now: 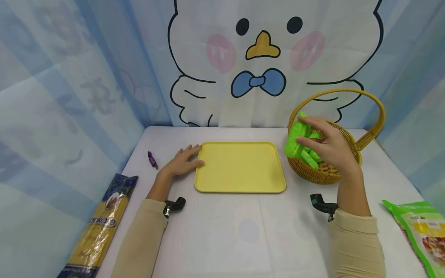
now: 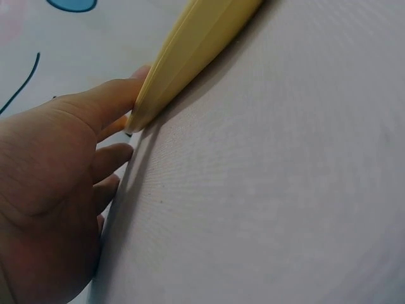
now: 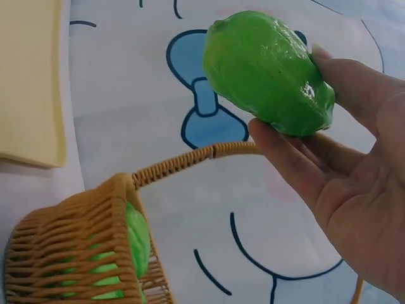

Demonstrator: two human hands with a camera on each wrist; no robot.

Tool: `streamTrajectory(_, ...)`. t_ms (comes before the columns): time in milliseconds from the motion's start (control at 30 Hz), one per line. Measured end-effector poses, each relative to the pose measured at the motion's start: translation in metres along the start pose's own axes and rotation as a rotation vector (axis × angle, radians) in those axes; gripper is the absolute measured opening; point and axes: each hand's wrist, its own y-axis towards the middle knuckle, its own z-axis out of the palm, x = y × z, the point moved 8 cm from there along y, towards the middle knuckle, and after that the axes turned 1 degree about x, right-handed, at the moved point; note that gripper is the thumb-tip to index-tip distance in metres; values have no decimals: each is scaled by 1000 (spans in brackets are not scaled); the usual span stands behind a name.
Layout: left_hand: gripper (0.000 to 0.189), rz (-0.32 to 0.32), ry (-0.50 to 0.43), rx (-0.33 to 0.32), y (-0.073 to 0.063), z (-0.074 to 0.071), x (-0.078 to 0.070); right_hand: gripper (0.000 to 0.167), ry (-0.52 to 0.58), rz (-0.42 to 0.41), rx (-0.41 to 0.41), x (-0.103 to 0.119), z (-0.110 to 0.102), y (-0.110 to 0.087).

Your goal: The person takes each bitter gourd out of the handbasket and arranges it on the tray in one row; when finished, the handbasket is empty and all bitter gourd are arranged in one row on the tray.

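My right hand (image 1: 330, 144) pinches a glossy bright green oblong packet (image 3: 269, 73) between thumb and fingers, held up over the left side of the wicker basket (image 1: 313, 175). Several similar green packets (image 1: 309, 158) lie inside the basket, partly hidden by the hand and the held one. Around the left edge of a yellow rectangular tray (image 1: 240, 166), my left hand (image 1: 180, 162) rests with fingers loosely extended. In the left wrist view its thumb touches the side of the tray (image 2: 190, 57), which lies flat on the white table.
A small purple wrapped candy (image 1: 152, 160) lies left of the left hand. Farther left is a long blue and gold bag (image 1: 97, 227); a green and white food bag (image 1: 422, 235) lies at the right edge. The basket's tall handle (image 1: 377, 108) arches up before a printed curtain.
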Motion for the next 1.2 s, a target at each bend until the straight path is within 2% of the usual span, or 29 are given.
streamTrajectory(167, 81, -15, -3, 4, 0, 1, 0, 61, 47, -65, 49, 12, 24, 6)
streamTrajectory(267, 81, -16, -2, 4, 0, 0, -1, 62, 71, -67, 84, 14, 39, 8)
streamTrajectory(433, 80, -5, 2, 2, 0, -1, -2, 60, 98, -34, 148, 9, 65, 13)
streamTrajectory(667, 79, 4, -7, -1, -1, -2, 0, 59, 203, 33, 241, -5, 107, 20)
streamTrajectory(900, 73, 48, -36, -7, -3, -5, 2, 57, 229, 103, 310, -16, 150, 25)
streamTrajectory(1200, 73, 43, -60, -21, -2, -6, 5, 54, 287, 182, 428, -16, 200, 31)
